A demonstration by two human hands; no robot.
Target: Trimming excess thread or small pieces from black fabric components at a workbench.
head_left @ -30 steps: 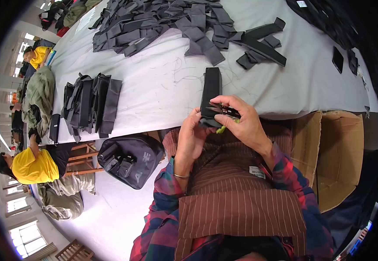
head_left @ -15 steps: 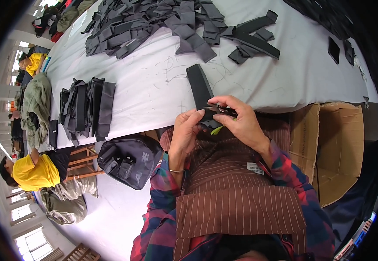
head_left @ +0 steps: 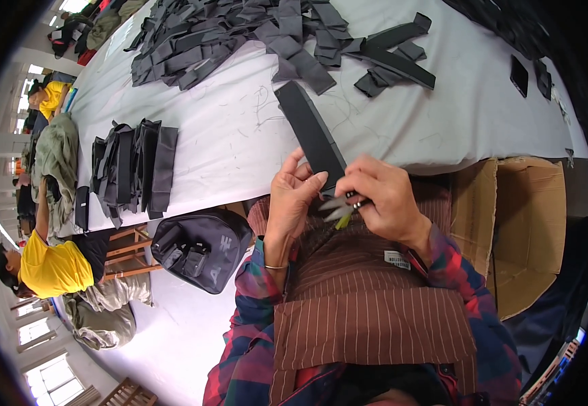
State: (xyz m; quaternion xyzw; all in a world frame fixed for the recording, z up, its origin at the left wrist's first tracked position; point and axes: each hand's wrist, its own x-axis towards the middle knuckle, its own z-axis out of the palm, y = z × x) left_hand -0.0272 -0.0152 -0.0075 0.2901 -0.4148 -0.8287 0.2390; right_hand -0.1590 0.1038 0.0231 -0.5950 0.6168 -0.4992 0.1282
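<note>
My right hand (head_left: 387,196) is closed around small snips (head_left: 338,206), whose pale blades are blurred and point left, just below the near end of the strip (head_left: 311,132). My left hand (head_left: 292,196) holds that near end, thumb and fingers pinched against its left edge. The strip is long, black and flat. It runs from my hands up and to the left across the table (head_left: 240,128), its far end lying on the grey cloth. Its near end overhangs the table edge above my lap.

Open cloth lies on both sides of the strip. A heap (head_left: 253,30) of dark cut pieces covers the far side, well apart from my hands. A stack (head_left: 135,169) of black pieces sits to the left near the table edge. A cardboard box (head_left: 524,230) stands just right of my right forearm. A black bag (head_left: 202,247) hangs below the table on the left.

Both forearms rise from the lower edge, wrists bent inward, hands nearly touching.
</note>
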